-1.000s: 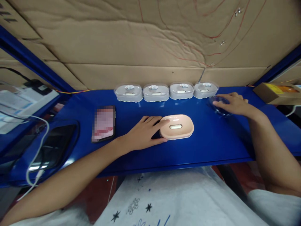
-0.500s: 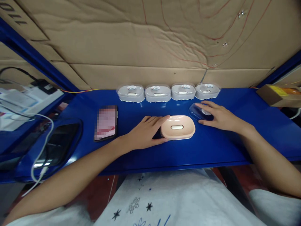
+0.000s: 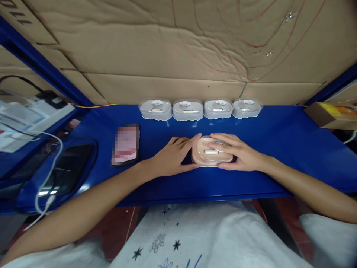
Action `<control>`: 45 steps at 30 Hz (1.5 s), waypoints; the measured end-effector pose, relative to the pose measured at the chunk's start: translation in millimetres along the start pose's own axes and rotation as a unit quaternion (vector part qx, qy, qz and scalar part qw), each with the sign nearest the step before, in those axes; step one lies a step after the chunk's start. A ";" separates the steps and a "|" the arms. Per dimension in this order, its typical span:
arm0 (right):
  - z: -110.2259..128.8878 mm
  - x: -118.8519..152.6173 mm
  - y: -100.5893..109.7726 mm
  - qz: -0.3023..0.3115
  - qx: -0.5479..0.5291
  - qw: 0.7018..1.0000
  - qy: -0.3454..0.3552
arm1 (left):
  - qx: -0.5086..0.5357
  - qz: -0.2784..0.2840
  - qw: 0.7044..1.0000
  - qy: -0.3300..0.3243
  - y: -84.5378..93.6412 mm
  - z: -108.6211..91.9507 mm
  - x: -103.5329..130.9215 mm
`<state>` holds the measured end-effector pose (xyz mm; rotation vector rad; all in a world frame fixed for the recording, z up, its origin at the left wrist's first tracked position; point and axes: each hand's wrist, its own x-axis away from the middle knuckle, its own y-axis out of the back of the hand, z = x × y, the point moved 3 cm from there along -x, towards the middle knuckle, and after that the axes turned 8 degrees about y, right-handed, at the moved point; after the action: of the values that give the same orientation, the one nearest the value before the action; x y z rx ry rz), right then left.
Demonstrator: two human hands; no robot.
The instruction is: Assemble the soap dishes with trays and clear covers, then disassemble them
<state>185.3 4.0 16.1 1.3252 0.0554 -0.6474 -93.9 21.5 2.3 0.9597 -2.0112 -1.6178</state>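
A peach oval soap box (image 3: 203,155) with a pale slot in its middle rests on the blue table. Its left end lies between the thumb and forefinger of my left hand (image 3: 174,158). Over the box sits a clear plastic lid (image 3: 196,143) with a round white sticker, mostly under my right hand (image 3: 240,152). My right fingers and thumb grip the lid from its right end. Whether the lid is fully seated all round cannot be made out.
Several grey soap boxes with clear lids (image 3: 187,110) stand in a row along the cardboard backing (image 3: 167,89). A phone (image 3: 125,145) lies on the left. Farther left are a dark tablet-like device (image 3: 67,167) and white cables (image 3: 57,167). An open cardboard box (image 3: 329,115) stands at right.
My right hand has moved left, bringing the clear lid from the table onto the peach soap box. My left hand stays at the box's left end.
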 end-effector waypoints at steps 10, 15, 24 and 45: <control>8.7 -5.3 -8.9 -0.001 0.085 0.995 0.048 | 0.002 -0.003 1.000 -0.004 -2.4 0.1 0.7; 8.3 -7.4 -7.4 0.017 0.075 0.997 0.013 | -0.001 -0.004 1.000 -0.012 -2.7 0.0 0.9; 2.8 -3.4 -10.7 -0.016 0.028 0.999 0.027 | 0.044 0.013 0.999 0.003 0.6 -2.8 0.3; -7.7 -3.3 12.2 0.034 -0.015 0.998 -0.059 | 0.033 0.015 0.999 -0.021 2.8 -4.2 0.9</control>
<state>190.7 13.5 26.0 1.2527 -0.0749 -0.6630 -92.4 18.3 6.0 0.9211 -2.1084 -1.5777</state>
